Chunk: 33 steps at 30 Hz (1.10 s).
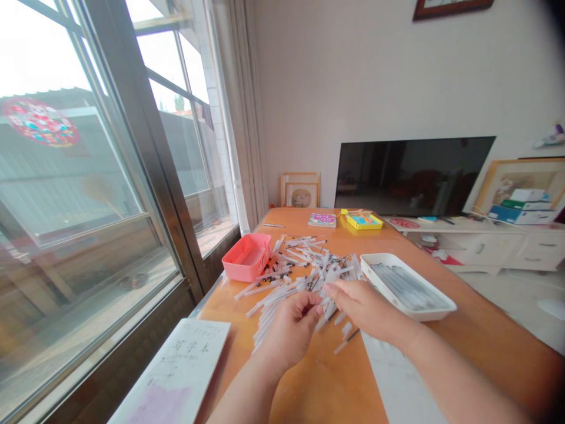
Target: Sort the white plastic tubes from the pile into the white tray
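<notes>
The tabletop looks glossy wood; pink box and white tray, smooth plastic; tubes, translucent plastic.

On the table, tubes lie between the basket, left, and tray, right.

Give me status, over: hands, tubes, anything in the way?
Left hand and right hand close together, grips unclear. Loose tubes in a jumbled heap, partly behind hands. Pink basket left, white tray right, neither between hands and tubes.
</notes>
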Tool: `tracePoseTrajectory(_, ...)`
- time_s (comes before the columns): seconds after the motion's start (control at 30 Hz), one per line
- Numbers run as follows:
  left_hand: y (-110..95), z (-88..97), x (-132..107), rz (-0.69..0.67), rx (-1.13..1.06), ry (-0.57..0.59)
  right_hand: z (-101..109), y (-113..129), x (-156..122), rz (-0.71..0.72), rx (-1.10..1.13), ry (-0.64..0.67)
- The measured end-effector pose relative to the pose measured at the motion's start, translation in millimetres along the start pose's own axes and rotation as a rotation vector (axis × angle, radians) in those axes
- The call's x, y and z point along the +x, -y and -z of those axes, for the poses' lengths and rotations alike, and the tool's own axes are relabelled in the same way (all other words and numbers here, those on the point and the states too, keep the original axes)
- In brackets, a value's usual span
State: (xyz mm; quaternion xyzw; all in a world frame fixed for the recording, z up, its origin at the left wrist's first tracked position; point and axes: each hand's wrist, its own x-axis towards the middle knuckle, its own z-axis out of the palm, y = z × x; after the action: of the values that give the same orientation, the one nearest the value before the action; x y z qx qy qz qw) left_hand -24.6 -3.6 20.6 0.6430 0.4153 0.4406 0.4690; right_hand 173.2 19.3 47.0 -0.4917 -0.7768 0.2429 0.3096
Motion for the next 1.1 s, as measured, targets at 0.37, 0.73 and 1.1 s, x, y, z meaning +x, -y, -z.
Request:
tracePoseTrajectory(0.37, -5.5, -0.1, -0.8, 0.034, -0.019, -0.016, 2.7, -0.1, -0.4, -0.005, 0.042, 0.03)
tracePoseTrajectory(0.73, -4.5, -0.6, -1.1, 0.027, 0.031, -0.011, 2.0, -1.4, 0.5, 0.007, 0.037, 0.057)
tracePoseTrajectory(1.1, -5.2, -0.9, -1.5, 0.024, 0.076, -0.013, 1.6, -2.3, 1.0, -0.015, 0.027, 0.057)
